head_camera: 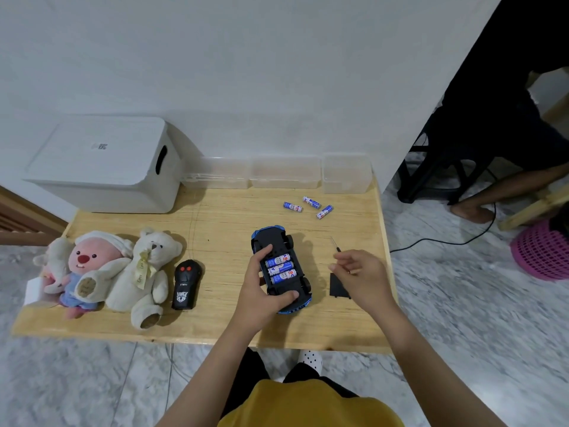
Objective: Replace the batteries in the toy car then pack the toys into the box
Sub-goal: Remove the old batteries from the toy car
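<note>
The blue toy car (277, 241) lies upside down on the wooden table (215, 217), its battery bay open with three blue batteries (280, 268) inside. My left hand (261, 291) grips the car from the left, thumb across its near end. To the right of the car hovers my right hand (358, 272), fingers loosely curled and holding nothing that I can see. A small screwdriver (336, 245) lies just beyond it. The black battery cover (338, 286) rests on the table, partly under my right hand. Three loose batteries (309, 207) lie farther back.
A closed white box (104, 164) stands at the back left. Three clear plastic containers (284, 172) line the wall. Plush toys (123, 272) and a black remote (184, 285) lie at the left. A seated person's leg (492, 192) and a pink basket (545, 251) are off to the right.
</note>
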A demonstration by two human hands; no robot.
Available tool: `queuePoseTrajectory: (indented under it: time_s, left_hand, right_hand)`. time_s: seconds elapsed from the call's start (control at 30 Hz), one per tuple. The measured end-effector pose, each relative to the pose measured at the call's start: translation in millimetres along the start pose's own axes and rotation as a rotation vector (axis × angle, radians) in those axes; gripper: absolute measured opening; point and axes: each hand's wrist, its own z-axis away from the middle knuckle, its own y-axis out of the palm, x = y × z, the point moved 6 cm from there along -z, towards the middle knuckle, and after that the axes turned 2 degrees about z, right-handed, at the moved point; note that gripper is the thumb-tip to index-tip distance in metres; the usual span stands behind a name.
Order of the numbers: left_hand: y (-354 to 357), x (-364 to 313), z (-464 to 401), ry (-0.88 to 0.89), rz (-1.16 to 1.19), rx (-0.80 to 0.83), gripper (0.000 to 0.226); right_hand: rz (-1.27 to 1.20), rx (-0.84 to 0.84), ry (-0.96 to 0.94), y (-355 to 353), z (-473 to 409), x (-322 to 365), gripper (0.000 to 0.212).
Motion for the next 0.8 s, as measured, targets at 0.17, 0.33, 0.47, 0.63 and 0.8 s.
queuePoseTrajectory:
  time_s: [0.17,0.33,0.47,0.63,0.8]
  left_hand:
    - [9.2,-4.1,-1.2,0.041,-0.043,0.035,0.093]
    - [10.8,-6.3,-0.6,0.07,-0.093,0.059,0.099]
    - [11.9,-4.9,-0.3,0.078,-0.1,0.063,0.105]
    - [14.4,-2.2,1.0,0.099,-0.104,0.03,0.109]
    - [15.2,-3.6,-1.4,0.103,-0.093,0.037,0.108]
  right_hand:
    - [0.009,0.072,-0.184,24.4,9.5,50.1,0.017]
    - [0.101,0.086,-0.191,38.3,6.5,60.0,0.021]
    - [0.149,0.071,-0.165,43.4,8.6,64.3,0.022]
    - [0.062,0.039,-0.033,49.5,10.0,62.5,0.022]
    - [-0.06,0.068,0.052,50.1,7.9,57.6,0.024]
